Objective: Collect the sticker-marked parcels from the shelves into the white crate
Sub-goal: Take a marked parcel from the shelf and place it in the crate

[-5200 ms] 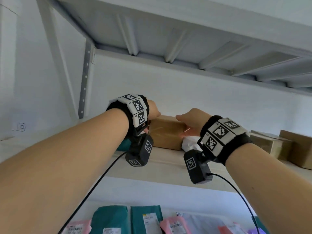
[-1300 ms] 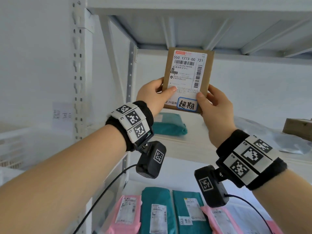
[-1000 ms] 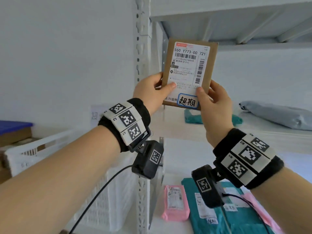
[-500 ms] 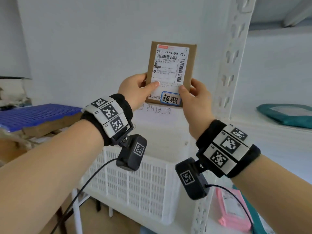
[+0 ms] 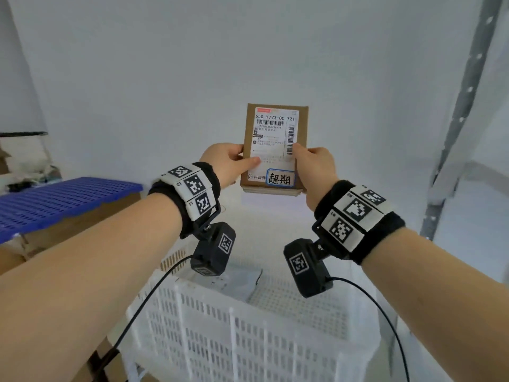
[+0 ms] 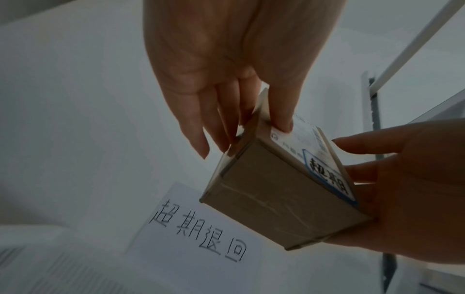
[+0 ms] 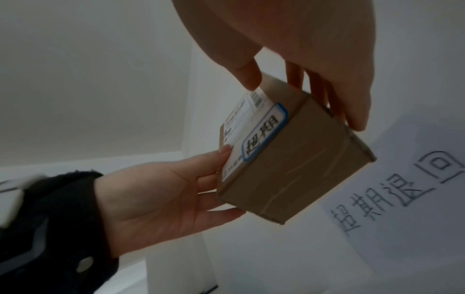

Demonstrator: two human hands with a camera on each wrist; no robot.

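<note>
brown parcel [image 5: 275, 147], blue-edged sticker [image 5: 280, 177]; white slotted crate [image 5: 234, 326], blue pallet [image 5: 60, 199]

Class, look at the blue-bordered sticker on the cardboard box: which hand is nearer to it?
Right. The right hand grips the cardboard box beside the sticker; the left hand holds the opposite edge.

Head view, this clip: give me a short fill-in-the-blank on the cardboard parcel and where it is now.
1. The cardboard parcel is held by ____ hands, the left hand and the right hand.
2. The sticker at the label's lower corner has a ____ border.
3. The parcel is held in the air above the white ____.
4. A sheet of ____ with handwriting hangs on the wall behind it.

Missing words: both; blue; crate; paper
</note>
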